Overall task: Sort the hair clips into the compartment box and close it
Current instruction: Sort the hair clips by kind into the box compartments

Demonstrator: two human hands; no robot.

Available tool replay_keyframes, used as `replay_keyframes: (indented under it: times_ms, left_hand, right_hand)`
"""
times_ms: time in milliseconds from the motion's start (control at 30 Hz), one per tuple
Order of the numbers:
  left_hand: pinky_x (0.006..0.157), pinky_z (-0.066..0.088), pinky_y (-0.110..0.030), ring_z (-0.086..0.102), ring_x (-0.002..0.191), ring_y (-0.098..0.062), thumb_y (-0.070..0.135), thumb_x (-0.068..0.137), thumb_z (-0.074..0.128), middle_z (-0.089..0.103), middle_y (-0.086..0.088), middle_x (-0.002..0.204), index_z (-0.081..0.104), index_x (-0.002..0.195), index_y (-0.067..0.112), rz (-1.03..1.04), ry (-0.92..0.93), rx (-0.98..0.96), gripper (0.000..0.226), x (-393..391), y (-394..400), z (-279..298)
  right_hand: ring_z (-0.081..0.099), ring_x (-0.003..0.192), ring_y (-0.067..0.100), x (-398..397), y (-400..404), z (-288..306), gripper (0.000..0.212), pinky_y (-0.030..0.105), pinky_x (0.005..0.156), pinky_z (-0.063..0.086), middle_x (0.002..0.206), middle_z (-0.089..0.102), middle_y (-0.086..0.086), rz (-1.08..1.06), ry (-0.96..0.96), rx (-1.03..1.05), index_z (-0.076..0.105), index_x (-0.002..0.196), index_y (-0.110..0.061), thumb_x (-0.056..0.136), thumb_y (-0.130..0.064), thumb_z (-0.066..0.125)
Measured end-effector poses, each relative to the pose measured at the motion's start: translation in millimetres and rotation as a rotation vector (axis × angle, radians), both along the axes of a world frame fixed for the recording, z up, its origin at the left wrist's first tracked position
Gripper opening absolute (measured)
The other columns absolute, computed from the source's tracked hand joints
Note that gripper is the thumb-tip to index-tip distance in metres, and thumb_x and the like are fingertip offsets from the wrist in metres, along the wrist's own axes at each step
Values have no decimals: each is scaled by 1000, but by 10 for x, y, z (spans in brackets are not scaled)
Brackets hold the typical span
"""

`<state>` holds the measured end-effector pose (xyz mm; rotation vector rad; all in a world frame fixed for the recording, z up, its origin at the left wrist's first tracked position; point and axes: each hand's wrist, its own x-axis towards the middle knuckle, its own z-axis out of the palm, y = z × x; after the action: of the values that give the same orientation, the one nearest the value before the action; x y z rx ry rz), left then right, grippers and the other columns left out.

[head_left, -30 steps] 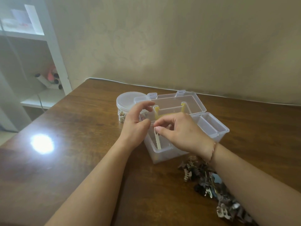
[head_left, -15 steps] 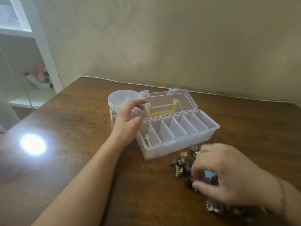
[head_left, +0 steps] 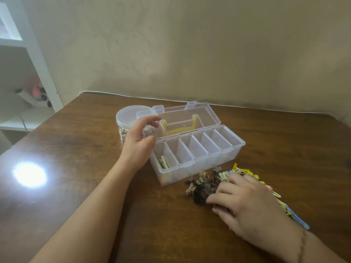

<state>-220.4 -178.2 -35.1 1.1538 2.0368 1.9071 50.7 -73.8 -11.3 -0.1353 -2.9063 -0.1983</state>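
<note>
One brown worktop (head_left: pixel 76 186) carries our open compartment box (head_left: pixel 197 149). Our left hand (head_left: pixel 139 140), fingers loosely curled and holding nothing, sits at its left end. Our right hand (head_left: pixel 245 204) presses flat on the hair clips (head_left: pixel 205 186) just before the box; its grip we cannot tell.

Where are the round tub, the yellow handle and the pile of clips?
round tub (head_left: pixel 127 115): head view, on its lid.
yellow handle (head_left: pixel 176 131): head view, on its crossbar.
pile of clips (head_left: pixel 204 187): head view, on dark clips.

Clear glossy plastic box (head_left: pixel 197 162) on polished wooden table (head_left: pixel 76 149).
</note>
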Motion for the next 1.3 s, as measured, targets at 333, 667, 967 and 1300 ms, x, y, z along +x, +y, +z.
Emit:
replay_keyframes:
  times_ms: [333, 667, 967, 1300]
  left_hand:
    - [70, 42, -26, 54, 85, -12, 7, 68, 44, 62, 3, 112, 64, 121, 30, -123, 20, -5, 62, 32, 14, -22]
    - [106, 37, -21, 43, 129, 1, 14, 79, 40, 50, 10, 134, 54, 135, 28, -250, 156, -216, 60, 170, -7, 74]
    - [72, 49, -34, 58, 85, 1, 61, 83, 51, 60, 20, 114, 58, 128, 38, -28, 543, -296, 52, 133, -297, 320]
    - [112, 32, -42, 37, 128, -5, 83, 66, 56, 51, 20, 136, 30, 150, 41, -239, 608, -532, 97, 312, -288, 366]
  right_hand:
    - [47, 76, 10, -108, 79, -1, 32, 24, 60, 42, 86, 53, -15, 111, -80, -18, 56, 88, -39, 70, -31, 80]
    - [50, 114, 15, -27, 175, 155, 12, 22, 91, 43, 118, 50, -16, 130, 11, -766, 50, 99, -40, 90, -49, 49]
    - [63, 78, 8, -745, -5, 537, 7, 17, 66, 49, 83, 68, -3, 44, 426, -1021, 64, 92, -21, 88, -19, 68]
    - [56, 88, 1, -600, 185, 531, 14, 8, 77, 39, 91, 64, -17, -12, 375, -553, 68, 102, -31, 92, -24, 64]
